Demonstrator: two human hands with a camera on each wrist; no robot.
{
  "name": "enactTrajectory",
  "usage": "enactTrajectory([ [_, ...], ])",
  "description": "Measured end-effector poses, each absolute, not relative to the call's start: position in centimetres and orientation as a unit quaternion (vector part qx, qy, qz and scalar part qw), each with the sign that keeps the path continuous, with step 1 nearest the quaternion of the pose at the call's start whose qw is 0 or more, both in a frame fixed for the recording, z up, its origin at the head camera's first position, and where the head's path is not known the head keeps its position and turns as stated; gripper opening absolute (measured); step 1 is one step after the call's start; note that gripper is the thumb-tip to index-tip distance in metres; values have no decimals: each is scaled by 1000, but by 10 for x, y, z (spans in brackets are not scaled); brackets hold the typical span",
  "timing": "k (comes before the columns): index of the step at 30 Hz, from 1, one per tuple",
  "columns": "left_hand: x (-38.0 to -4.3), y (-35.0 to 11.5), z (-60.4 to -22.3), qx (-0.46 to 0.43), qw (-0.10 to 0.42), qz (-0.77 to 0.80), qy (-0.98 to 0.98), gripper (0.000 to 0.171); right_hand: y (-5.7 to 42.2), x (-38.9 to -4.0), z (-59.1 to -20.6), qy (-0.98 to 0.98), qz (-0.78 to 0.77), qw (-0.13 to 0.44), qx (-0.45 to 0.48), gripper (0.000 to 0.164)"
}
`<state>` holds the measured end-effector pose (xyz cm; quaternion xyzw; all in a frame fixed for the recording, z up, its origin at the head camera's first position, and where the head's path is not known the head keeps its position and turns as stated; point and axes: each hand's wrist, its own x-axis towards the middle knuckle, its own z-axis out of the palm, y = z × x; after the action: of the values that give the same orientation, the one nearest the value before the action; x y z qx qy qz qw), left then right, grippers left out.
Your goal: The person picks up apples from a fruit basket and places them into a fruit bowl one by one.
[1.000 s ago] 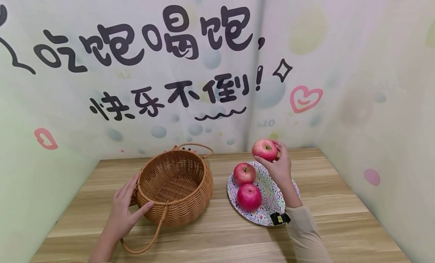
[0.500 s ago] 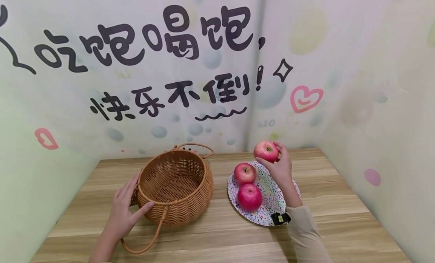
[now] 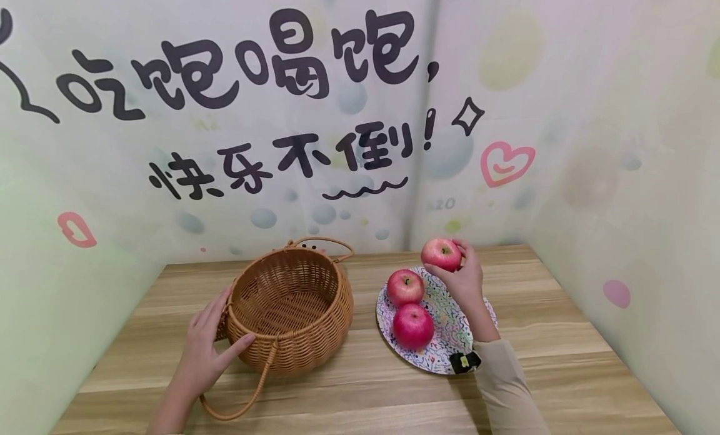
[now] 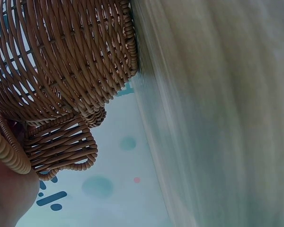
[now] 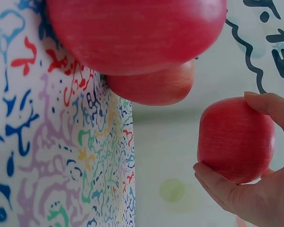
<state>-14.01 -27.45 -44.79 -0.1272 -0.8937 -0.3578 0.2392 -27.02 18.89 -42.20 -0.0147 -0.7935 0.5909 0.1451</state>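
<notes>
A round wicker basket (image 3: 315,341) stands on the table with nothing inside it. My left hand (image 3: 202,347) rests against its left side, with fairly straight fingers and the thumb at the near rim; in the left wrist view the basket wall (image 4: 61,52) hides the fingertips. My right hand (image 3: 465,279) grips a red apple (image 3: 441,254) between thumb and fingers, above the far edge of a patterned plate (image 3: 444,335). The right wrist view shows this held apple (image 5: 236,139) apart from the plate. Two more apples, one farther (image 3: 405,287) and one nearer (image 3: 413,326), sit on the plate's left part.
One thin basket handle (image 3: 247,400) droops onto the wooden table (image 3: 360,397) at the front; the other handle (image 3: 332,241) leans back. A black tag (image 3: 464,362) lies at the plate's near edge. Walls with black lettering and coloured drawings enclose the table.
My right hand and its apple have come down slightly and shifted a little to the right. My left hand, the basket and the two plated apples stay where they were.
</notes>
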Motion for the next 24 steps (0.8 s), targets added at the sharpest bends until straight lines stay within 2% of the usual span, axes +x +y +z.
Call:
enactTrajectory([
  [24,-139,-274,-448,-128,243,-354,-894,98,196,-281,-444,-797,586,147,-23,78],
])
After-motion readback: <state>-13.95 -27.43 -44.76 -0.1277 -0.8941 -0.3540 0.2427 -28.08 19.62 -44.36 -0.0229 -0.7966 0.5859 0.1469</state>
